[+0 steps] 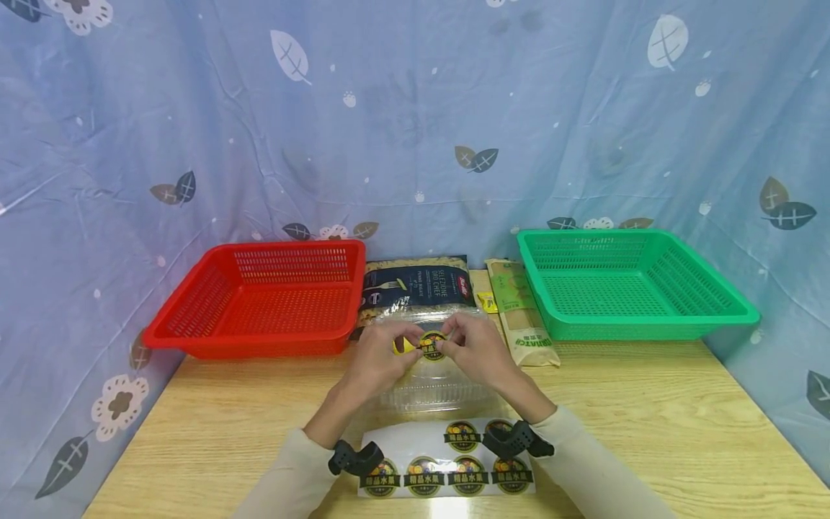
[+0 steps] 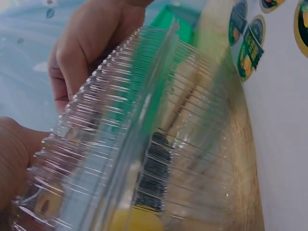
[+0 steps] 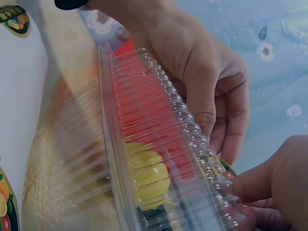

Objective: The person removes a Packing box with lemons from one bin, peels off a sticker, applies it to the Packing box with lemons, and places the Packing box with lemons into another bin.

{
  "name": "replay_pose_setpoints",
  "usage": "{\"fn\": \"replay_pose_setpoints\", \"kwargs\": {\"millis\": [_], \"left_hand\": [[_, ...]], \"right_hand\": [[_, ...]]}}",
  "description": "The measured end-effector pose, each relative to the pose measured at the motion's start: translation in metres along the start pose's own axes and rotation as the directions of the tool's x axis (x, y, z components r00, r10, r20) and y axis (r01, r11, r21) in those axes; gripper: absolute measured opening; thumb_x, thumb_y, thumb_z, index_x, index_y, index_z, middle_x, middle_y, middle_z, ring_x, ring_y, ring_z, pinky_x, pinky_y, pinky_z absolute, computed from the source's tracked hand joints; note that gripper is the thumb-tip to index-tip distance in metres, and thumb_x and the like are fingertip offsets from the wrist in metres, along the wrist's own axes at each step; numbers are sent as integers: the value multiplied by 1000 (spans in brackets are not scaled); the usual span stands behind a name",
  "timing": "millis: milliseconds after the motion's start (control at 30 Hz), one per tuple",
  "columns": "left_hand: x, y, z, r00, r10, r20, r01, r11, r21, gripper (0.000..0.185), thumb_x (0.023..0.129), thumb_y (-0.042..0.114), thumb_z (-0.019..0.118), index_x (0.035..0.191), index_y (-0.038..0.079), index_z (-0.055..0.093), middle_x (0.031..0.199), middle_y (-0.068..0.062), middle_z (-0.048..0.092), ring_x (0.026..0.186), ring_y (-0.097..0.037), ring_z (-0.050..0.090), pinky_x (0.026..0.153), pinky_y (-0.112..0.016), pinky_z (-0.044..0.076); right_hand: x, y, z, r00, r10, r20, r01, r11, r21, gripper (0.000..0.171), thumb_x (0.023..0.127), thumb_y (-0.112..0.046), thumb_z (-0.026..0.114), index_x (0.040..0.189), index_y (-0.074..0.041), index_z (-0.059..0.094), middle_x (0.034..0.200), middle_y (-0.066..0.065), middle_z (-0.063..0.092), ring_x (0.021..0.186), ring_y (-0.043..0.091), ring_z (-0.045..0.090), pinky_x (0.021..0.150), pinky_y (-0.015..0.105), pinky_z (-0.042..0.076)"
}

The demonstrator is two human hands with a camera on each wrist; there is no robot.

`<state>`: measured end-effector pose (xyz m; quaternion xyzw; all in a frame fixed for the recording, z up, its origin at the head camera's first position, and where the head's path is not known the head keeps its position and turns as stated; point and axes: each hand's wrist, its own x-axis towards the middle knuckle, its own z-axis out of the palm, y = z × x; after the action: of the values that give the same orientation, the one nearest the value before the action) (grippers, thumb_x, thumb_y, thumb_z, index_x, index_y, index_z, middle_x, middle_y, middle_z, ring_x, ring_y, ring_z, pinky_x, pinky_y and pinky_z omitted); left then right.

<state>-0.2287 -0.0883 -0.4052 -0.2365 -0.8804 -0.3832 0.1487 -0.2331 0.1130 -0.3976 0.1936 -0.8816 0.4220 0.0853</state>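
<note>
A round black-and-gold fruit sticker (image 1: 432, 346) lies just over the lid of a clear plastic clamshell box (image 1: 421, 396). My left hand (image 1: 382, 352) pinches the sticker's left edge between thumb and fingertips. At its right edge my right hand (image 1: 478, 347) does the same. Whether the sticker touches the lid I cannot tell. The closed box has ribbed walls, and a rounded yellow thing (image 3: 147, 175) shows through them in the right wrist view. In the left wrist view the right hand (image 2: 91, 48) bends over the lid (image 2: 82, 139).
A sticker sheet (image 1: 415, 443) lies before the box. Behind the box is a penne pasta bag (image 1: 415, 285), with a green-and-brown packet (image 1: 521, 313) and a small yellow packet (image 1: 488, 302) on the right. A red basket (image 1: 259, 339) stands left, a green basket (image 1: 648, 328) right.
</note>
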Motion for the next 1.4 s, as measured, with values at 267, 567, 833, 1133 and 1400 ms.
{"fn": "replay_pose_setpoints", "kwargs": {"millis": [267,567,833,1133,1400], "left_hand": [[1,0,3,1000,-29,7,29,998,57,26,81,6,83,105,14,78,86,5,74,70,-10,56,57,-23,45],[-2,2,6,999,-36,18,34,995,96,23,83,6,80,104,15,79,89,6,74,68,-9,56,57,-22,44],[-2,-1,7,1000,-18,10,17,993,113,21,83,7,80,103,15,78,89,6,75,68,-9,57,57,-22,45],[0,-1,4,998,-46,35,43,995,88,23,83,8,81,105,14,78,92,4,76,70,-9,58,61,-23,48],[-2,-2,0,998,-39,45,37,999,37,18,83,6,81,99,10,77,91,1,75,74,-12,62,63,-23,50]], "right_hand": [[1,0,0,998,62,-4,-62,996,-66,13,86,-11,79,86,-9,66,65,-5,63,55,11,57,52,29,47],[-3,-1,2,998,58,-13,-59,983,-174,20,84,-14,82,88,-10,63,62,-4,55,53,11,49,51,28,41],[-3,2,4,996,-91,-6,87,966,-243,17,84,-11,82,82,-14,66,60,-9,53,52,7,46,51,26,39],[0,2,4,989,-126,72,141,956,-258,2,88,-10,77,87,-11,76,68,-9,62,58,4,50,55,25,45],[-3,-2,5,984,-137,117,168,934,-315,20,86,-6,75,105,-11,78,75,-9,61,64,6,51,60,27,44]]}}
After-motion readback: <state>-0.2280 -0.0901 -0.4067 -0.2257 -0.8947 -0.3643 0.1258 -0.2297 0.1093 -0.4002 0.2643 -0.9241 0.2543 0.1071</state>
